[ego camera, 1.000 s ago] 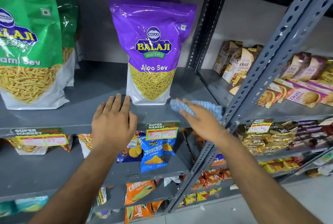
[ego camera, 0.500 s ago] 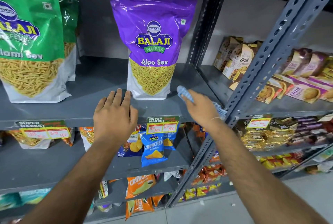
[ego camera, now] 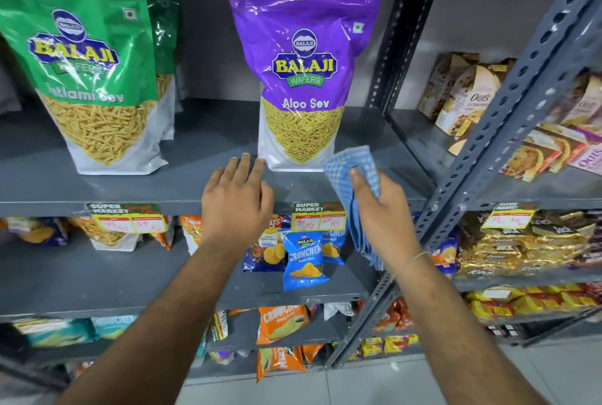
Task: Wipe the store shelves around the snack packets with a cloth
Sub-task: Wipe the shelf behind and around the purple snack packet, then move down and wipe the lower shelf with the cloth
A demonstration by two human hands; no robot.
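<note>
In the head view, the tall purple plastic Aloo Sev pouch (ego camera: 304, 79) is standing upright on the grey metal shelf (ego camera: 195, 183), and everything else is placed from it. The right hand (ego camera: 379, 209) is grasping the blue-and-white checked cloth (ego camera: 353, 170) just right of the pouch's base, part of the cloth lifted off the shelf and a tail hanging down past the front edge. The left hand (ego camera: 236, 199) is lying flat with its grip released, fingertips at the pouch's lower left corner.

A sweep toward the pouch could be nudging its base and tipping it backward or off the edge. The hanging tail could be snagging the yellow price tag (ego camera: 319, 217) below the pouch.
</note>
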